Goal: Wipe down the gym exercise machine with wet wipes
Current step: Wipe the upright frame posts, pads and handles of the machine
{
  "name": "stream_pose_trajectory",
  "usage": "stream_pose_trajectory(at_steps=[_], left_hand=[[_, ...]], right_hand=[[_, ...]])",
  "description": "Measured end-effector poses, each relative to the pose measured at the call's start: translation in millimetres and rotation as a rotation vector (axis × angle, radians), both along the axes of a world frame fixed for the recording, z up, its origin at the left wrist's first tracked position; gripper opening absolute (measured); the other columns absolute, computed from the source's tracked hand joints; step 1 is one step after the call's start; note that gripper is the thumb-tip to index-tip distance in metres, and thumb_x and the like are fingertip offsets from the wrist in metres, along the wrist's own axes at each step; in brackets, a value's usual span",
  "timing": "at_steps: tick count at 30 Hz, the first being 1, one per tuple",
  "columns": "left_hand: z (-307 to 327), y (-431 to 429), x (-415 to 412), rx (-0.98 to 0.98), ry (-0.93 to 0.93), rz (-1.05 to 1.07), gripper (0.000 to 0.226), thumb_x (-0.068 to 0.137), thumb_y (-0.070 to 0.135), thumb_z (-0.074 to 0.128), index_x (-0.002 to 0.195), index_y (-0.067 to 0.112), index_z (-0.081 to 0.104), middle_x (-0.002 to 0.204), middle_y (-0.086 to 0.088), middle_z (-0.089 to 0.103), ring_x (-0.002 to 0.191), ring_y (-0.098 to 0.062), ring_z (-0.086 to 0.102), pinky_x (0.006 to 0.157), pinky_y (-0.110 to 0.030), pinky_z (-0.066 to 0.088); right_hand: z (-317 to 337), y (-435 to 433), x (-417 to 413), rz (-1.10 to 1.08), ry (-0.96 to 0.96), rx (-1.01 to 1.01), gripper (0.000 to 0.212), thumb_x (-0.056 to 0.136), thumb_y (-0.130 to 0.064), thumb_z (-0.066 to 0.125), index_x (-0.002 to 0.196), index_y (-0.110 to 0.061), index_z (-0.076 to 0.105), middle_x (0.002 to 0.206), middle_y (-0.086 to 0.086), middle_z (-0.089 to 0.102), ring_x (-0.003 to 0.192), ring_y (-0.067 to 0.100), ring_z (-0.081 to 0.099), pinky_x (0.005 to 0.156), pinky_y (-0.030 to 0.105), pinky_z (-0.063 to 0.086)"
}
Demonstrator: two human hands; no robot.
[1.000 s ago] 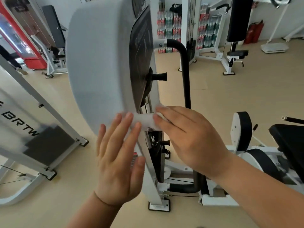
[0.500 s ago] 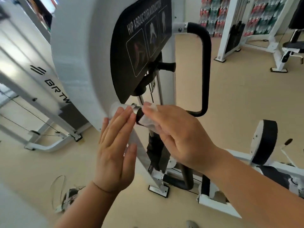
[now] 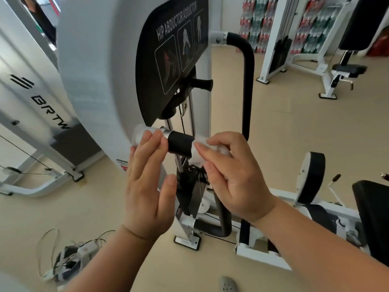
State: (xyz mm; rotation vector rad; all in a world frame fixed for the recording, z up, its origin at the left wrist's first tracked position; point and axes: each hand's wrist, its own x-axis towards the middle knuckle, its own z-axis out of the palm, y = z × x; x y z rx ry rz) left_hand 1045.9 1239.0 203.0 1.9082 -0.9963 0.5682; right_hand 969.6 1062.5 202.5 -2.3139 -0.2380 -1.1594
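Note:
The white hip abductor/adductor machine (image 3: pixel 90 76) with a black instruction placard (image 3: pixel 174 60) fills the upper middle. A short handle with a black grip (image 3: pixel 180 144) sticks out below the placard. My left hand (image 3: pixel 147 182) has flat, extended fingers that press a white wet wipe (image 3: pixel 137 134) against the handle's metal end, with the thumb held off. My right hand (image 3: pixel 233 178) pinches a bunched white wet wipe (image 3: pixel 212 150) around the right end of the black grip. Whether this is one wipe or two is hidden behind the handle.
A black curved bar (image 3: pixel 247 91) runs down just behind my right hand. The machine's black seat and leg pads (image 3: pixel 311 178) are at the right. Another white frame marked BRTW (image 3: pixel 42 106) stands at the left. A bundle of cables (image 3: pixel 69 256) lies on the beige floor.
My hands have spread apart along the handle, and the black grip now shows between them. My right hand slid right with its wipe. The view has swung towards the placard.

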Motion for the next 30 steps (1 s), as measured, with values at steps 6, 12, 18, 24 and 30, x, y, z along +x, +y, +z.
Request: stream_pose_trajectory(at_steps=[6,12,18,24,30], left_hand=[[6,-5,-13,0.032,0.072,0.082,0.058,0.094,0.026,0.050,0.146,0.001,0.045,0.154,-0.007,0.040,0.152,-0.027,0.029,0.116,-0.065,0.030],[13,-6,-36,0.135,0.128,0.166,0.057,0.096,0.027,0.046,0.151,0.010,0.043,0.162,-0.003,0.033,0.155,-0.017,0.020,0.119,-0.060,0.027],[3,-31,-68,0.140,0.177,0.370,0.061,0.094,0.017,0.049,0.153,0.010,0.040,0.165,-0.002,0.029,0.154,-0.012,0.021,0.124,-0.046,0.025],[-4,-70,-116,0.220,0.242,0.509,0.065,0.094,0.022,0.042,0.157,0.022,0.028,0.168,0.007,0.019,0.154,-0.006,0.017,0.125,-0.031,0.021],[5,-84,-145,0.258,0.302,0.596,0.066,0.095,0.023,0.047,0.158,0.026,0.030,0.167,0.014,0.018,0.153,-0.007,0.019,0.115,-0.060,0.034]], right_hand=[[-13,-9,-24,-0.057,0.012,0.016,0.024,0.100,-0.003,0.065,0.123,0.002,0.071,0.103,0.016,0.069,0.094,0.034,0.067,0.081,0.043,0.054],[8,-15,11,0.093,-0.050,0.041,0.019,0.100,-0.003,0.063,0.112,-0.001,0.078,0.104,0.016,0.069,0.095,0.031,0.066,0.082,0.041,0.054],[-18,-31,-2,0.344,-0.002,0.109,0.033,0.097,-0.009,0.066,0.128,0.003,0.068,0.126,0.017,0.065,0.117,0.028,0.061,0.100,0.042,0.050],[-39,-51,-3,0.447,-0.083,0.231,0.017,0.097,-0.010,0.072,0.106,0.004,0.078,0.114,0.015,0.072,0.110,0.026,0.068,0.094,0.043,0.055],[-23,-60,14,0.496,-0.098,0.329,0.018,0.092,-0.002,0.069,0.107,0.004,0.075,0.110,0.012,0.073,0.106,0.017,0.068,0.098,0.031,0.054]])
